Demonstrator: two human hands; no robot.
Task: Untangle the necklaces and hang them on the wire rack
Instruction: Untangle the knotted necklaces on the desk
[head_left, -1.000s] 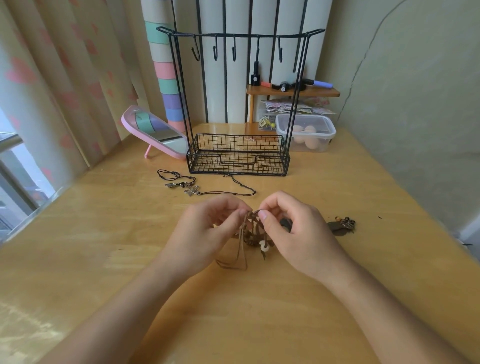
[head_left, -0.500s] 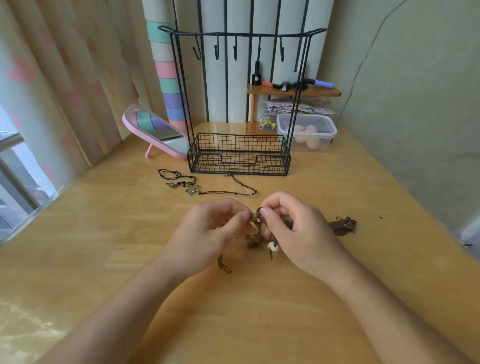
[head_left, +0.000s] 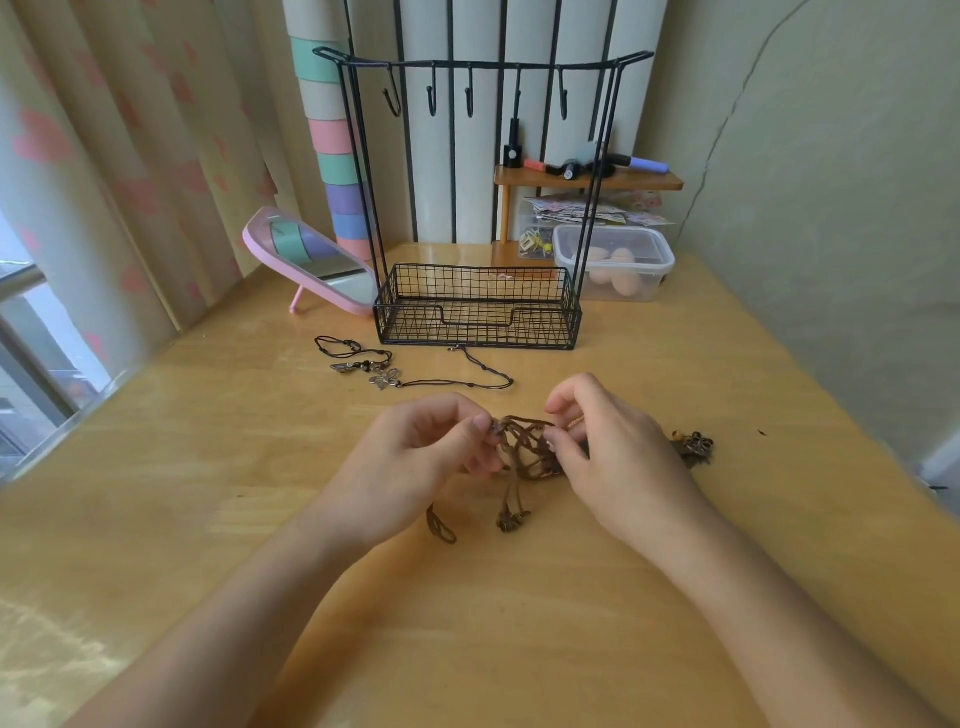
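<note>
In the head view, both hands are above the middle of the wooden worktop (head_left: 519, 623), working a tangle of brown cord necklaces (head_left: 524, 447) held between them. The left hand (head_left: 415, 457) has its fingers curled and pinches the cord at the tangle's left end between thumb and forefinger. The right hand (head_left: 618, 457) is also curled and nips the cord at the tangle's right side with its fingertips, while its index finger is raised a little above the others.

The cords are thin, flat and dark brown, crossing one another in several loose loops. Two strands drop from the bundle to the worktop: one ends in a small loop (head_left: 440, 527) near the left wrist, and the other ends in a knotted tip with dark beads (head_left: 511, 519). A bronze-coloured pendant cluster (head_left: 693, 447) lies on the worktop just beyond the right hand; the hand hides whether it is joined to the tangle.

Farther back, black cord necklaces (head_left: 363, 358) with a silver flower pendant (head_left: 384, 378) lie spread on the worktop, just in front of the black wire rack (head_left: 475, 325). One cord end reaches the foot of the rack's basket. The hooks (head_left: 470, 101) on its top bar are bare. A pink mirror (head_left: 311, 260) stands to the rack's left, and a clear lidded container (head_left: 615, 260) to its right.
</note>
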